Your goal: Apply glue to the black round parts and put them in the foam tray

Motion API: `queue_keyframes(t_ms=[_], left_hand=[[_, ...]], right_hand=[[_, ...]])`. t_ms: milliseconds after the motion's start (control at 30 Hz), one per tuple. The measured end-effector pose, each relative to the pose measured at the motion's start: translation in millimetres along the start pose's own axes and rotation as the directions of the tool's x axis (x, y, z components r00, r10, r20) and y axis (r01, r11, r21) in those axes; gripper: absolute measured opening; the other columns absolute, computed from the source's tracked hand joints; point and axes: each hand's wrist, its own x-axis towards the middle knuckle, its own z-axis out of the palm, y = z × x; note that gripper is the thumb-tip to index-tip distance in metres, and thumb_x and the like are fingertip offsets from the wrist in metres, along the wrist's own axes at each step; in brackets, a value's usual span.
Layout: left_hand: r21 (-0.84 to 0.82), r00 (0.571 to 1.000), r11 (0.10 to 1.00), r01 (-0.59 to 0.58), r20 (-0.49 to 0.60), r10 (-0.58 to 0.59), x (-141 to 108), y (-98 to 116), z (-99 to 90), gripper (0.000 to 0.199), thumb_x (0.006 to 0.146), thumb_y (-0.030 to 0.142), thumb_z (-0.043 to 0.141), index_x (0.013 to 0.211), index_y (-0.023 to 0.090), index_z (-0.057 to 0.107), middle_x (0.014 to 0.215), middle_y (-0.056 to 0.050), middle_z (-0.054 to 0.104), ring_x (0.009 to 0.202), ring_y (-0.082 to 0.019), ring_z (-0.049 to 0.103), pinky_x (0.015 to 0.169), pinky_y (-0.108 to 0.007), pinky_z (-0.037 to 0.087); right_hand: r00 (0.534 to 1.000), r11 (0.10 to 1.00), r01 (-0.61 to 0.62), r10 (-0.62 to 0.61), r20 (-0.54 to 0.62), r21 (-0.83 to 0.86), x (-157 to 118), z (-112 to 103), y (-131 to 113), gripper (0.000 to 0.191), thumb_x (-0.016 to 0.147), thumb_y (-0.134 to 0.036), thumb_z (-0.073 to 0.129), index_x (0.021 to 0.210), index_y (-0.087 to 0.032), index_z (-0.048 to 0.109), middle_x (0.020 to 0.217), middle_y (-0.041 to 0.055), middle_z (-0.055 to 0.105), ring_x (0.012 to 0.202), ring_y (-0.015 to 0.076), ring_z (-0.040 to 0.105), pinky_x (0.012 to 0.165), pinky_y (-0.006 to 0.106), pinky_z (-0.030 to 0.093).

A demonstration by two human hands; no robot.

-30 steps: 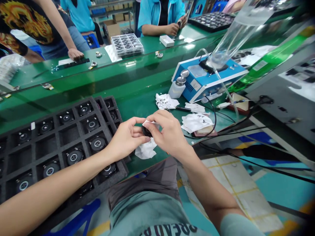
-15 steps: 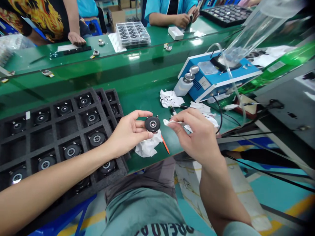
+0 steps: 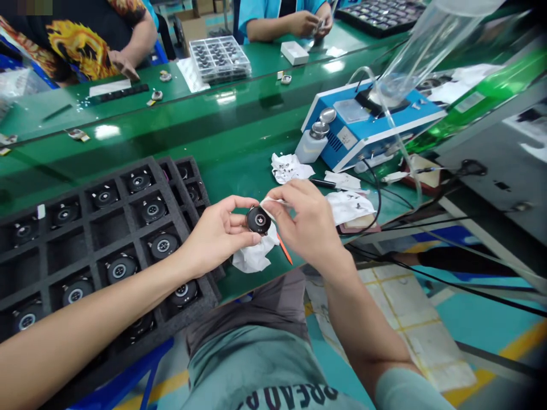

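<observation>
Between the thumb and fingers of my left hand [image 3: 220, 230] is a round black smartwatch case [image 3: 258, 221], its sensor side facing up at me and metal lugs at its edge. My right hand [image 3: 301, 219] pinches a white wipe [image 3: 273, 204] against the upper right rim of the case. Below the case, a crumpled white tissue [image 3: 254, 257] lies on the green bench beside an orange stick [image 3: 284, 249]. To the left, a black foam tray [image 3: 111, 232] holds several similar watch cases in square compartments; my left forearm crosses over it.
A pump-top bottle [image 3: 311, 145] stands by a blue-and-white machine [image 3: 342, 145]. Stained tissues [image 3: 290, 168], a black pen-like tool [image 3: 322, 183] and cables lie nearby. Across the bench are a clear compartment box [image 3: 220, 60], a white box [image 3: 294, 53] and two people working.
My right hand has moved left, bringing the wipe from beside the watch case onto its rim. My left hand still holds the case. The view has shifted slightly.
</observation>
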Motion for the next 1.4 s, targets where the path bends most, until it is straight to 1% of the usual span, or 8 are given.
queue_keyframes(t_ms=[167, 333, 533, 700, 900, 1067, 1300, 1400], left_hand=[[-0.045, 1.0, 0.999, -0.03, -0.009, 0.03, 0.0, 0.3, -0.1, 0.057, 0.068, 0.002, 0.083, 0.118, 0.015, 0.059, 0.092, -0.006, 0.08, 0.078, -0.017, 0.077, 0.073, -0.027, 0.06], [-0.058, 0.999, 0.998, -0.031, -0.014, 0.03, 0.3, 0.4, 0.0, 0.059, 0.068, 0.003, 0.084, 0.119, 0.015, 0.059, 0.093, -0.006, 0.08, 0.082, -0.018, 0.078, 0.075, -0.027, 0.061], [-0.062, 1.0, 0.998, -0.019, -0.019, 0.018, 0.5, 0.8, 0.4, 0.058, 0.068, 0.004, 0.085, 0.118, 0.016, 0.059, 0.095, -0.007, 0.08, 0.081, -0.019, 0.078, 0.075, -0.029, 0.061], [-0.038, 1.0, 0.999, -0.025, -0.007, 0.025, 0.1, -1.0, -1.0, 0.058, 0.069, 0.006, 0.086, 0.12, 0.015, 0.059, 0.093, -0.006, 0.08, 0.079, -0.018, 0.078, 0.075, -0.028, 0.061], [0.032, 0.997, 0.997, -0.07, -0.015, 0.071, 0.6, -2.1, -3.2, 0.054, 0.071, 0.008, 0.085, 0.117, 0.017, 0.059, 0.089, -0.005, 0.08, 0.079, -0.017, 0.077, 0.075, -0.027, 0.06], [0.038, 0.999, 0.999, -0.035, 0.043, 0.033, -0.2, -0.2, -2.1, 0.05, 0.071, 0.006, 0.082, 0.114, 0.016, 0.058, 0.086, -0.004, 0.079, 0.075, -0.016, 0.077, 0.074, -0.027, 0.059], [0.03, 1.0, 1.0, -0.006, 0.031, 0.005, -0.7, 0.3, 0.7, 0.051, 0.067, 0.004, 0.084, 0.111, 0.015, 0.06, 0.079, -0.001, 0.078, 0.072, -0.014, 0.075, 0.073, -0.025, 0.059], [0.02, 1.0, 1.0, -0.004, 0.016, 0.004, -0.6, 0.9, -0.1, 0.054, 0.069, 0.004, 0.083, 0.116, 0.015, 0.059, 0.082, -0.003, 0.079, 0.073, -0.014, 0.076, 0.072, -0.023, 0.059]], right_hand=[[0.992, 0.994, -0.092, 0.088, -0.087, -0.051, -11.7, -15.2, 16.8, 0.011, 0.095, -0.025, 0.062, 0.084, -0.023, 0.064, 0.084, 0.0046, 0.068, 0.082, 0.0231, 0.059, 0.075, 0.038, 0.045], [0.985, 0.994, -0.109, 0.111, -0.131, 0.019, -18.7, -22.6, 16.2, 0.012, 0.095, -0.026, 0.063, 0.083, -0.024, 0.063, 0.08, 0.0029, 0.067, 0.079, 0.0212, 0.06, 0.072, 0.037, 0.046], [0.99, 0.99, -0.085, 0.097, -0.102, 0.114, -22.6, -24.1, 3.5, 0.012, 0.096, -0.027, 0.063, 0.084, -0.025, 0.064, 0.082, 0.0029, 0.068, 0.079, 0.0208, 0.062, 0.073, 0.038, 0.047], [1.0, 0.986, 0.006, -0.004, -0.013, 0.166, -28.0, -13.6, -7.5, 0.01, 0.097, -0.024, 0.061, 0.087, -0.023, 0.063, 0.084, 0.0035, 0.067, 0.082, 0.0201, 0.061, 0.073, 0.036, 0.048], [0.998, 0.996, -0.029, 0.033, -0.052, 0.088, -22.4, 1.7, -7.2, 0.012, 0.098, -0.026, 0.06, 0.086, -0.023, 0.063, 0.085, 0.0049, 0.069, 0.08, 0.0213, 0.058, 0.072, 0.038, 0.046], [0.996, 0.997, -0.05, 0.055, -0.077, 0.067, -8.8, 5.2, -9.2, 0.013, 0.096, -0.023, 0.06, 0.084, -0.023, 0.064, 0.084, 0.005, 0.069, 0.081, 0.0221, 0.059, 0.073, 0.039, 0.046], [0.991, 0.996, 0.082, -0.084, 0.105, 0.022, -11.2, 1.3, -24.8, 0.014, 0.097, -0.02, 0.059, 0.085, -0.022, 0.067, 0.087, 0.0047, 0.07, 0.083, 0.0221, 0.057, 0.076, 0.04, 0.045], [0.993, 0.996, 0.088, -0.085, 0.086, -0.023, -18.6, -6.5, -15.1, 0.014, 0.098, -0.023, 0.06, 0.087, -0.022, 0.067, 0.088, 0.0053, 0.071, 0.084, 0.023, 0.056, 0.076, 0.041, 0.044]])
